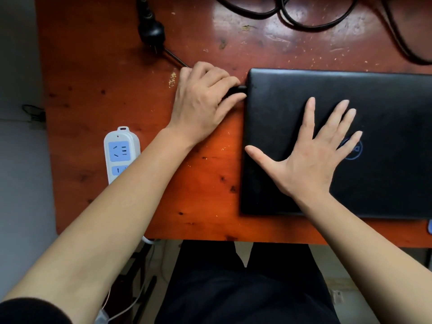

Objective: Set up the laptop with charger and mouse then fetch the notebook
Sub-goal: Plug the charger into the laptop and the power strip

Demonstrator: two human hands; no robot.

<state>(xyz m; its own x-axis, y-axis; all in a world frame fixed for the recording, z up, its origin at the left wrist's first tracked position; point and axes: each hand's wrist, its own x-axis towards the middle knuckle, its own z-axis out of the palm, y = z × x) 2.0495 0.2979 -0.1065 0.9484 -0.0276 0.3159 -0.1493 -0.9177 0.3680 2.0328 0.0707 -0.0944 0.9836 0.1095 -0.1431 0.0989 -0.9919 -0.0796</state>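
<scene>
Left hand (205, 101) pinching charger plug (240, 88) at laptop (385, 108) side port; right hand (313, 155) pressing flat, fingers spread, on closed lid. Laptop rigid, slick, likely sliding on desk (117, 78); plug small, stiff: grip its body, not cable.

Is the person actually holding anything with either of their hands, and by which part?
The left hand pinches the black charger connector by its body, at the closed black laptop's left edge. The right hand holds nothing, lying flat on the lid.

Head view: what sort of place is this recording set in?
Probably a home or small office desk: a worn wooden table holds a closed black laptop, a white power strip and loose black cables.
</scene>
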